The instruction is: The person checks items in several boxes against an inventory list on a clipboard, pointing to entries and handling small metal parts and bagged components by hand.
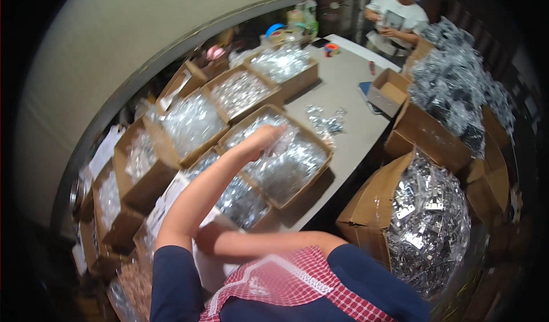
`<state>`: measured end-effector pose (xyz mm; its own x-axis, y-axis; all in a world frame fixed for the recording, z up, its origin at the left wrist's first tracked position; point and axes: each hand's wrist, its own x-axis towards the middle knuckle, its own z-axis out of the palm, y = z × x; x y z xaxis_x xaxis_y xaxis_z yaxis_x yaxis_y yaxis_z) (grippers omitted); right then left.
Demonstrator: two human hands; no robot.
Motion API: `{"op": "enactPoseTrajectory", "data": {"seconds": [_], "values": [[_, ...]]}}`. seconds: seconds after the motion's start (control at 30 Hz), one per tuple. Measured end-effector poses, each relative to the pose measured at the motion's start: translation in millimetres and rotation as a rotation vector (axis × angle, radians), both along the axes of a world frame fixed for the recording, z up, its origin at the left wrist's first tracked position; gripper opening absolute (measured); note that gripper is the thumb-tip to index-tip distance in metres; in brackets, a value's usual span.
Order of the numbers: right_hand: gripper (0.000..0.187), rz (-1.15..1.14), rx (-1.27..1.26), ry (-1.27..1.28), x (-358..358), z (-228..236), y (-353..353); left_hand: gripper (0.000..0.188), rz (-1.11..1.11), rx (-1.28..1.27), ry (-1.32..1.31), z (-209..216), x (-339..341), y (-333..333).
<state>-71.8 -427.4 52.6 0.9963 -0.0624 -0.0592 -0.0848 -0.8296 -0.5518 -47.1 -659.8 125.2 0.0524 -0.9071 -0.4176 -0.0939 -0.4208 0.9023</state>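
My left hand (266, 140) reaches over an open cardboard box (330, 156) filled with small clear plastic packets (294, 165). Its fingers are curled around a clear plastic packet (280, 146), whose contents I cannot make out. Across my body to the left runs my right forearm (251, 243), passing beneath the left arm. The right hand is hidden or blurred near the left elbow, so its fingers do not show. Just below the left forearm sits another box of shiny silvery packets (237, 199).
More open boxes of packets (191, 116) crowd the left side. Loose packets (327, 120) lie on the table (354, 87). At right stand a large box of metal parts (429, 219), a small carton (389, 90) and heaped plastic-wrapped pieces (452, 82). Another person (397, 16) stands beyond the table.
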Motion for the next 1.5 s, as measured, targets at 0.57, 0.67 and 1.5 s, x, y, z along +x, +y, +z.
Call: {"op": "enactPoseTrajectory", "data": {"seconds": [0.57,0.67,1.5], "values": [[0.027,0.131,-0.081,0.058,-5,-4,-1,0.045,0.132,-0.259,-0.323,-41,63,-65],[0.03,0.232,-0.008,0.029,-8,3,-15,0.033,0.001,-0.236,-0.518,22,112,45],[0.027,-0.029,-0.263,-0.292,-17,37,12,0.029,1.333,0.343,-1.095,27,446,720]]}}
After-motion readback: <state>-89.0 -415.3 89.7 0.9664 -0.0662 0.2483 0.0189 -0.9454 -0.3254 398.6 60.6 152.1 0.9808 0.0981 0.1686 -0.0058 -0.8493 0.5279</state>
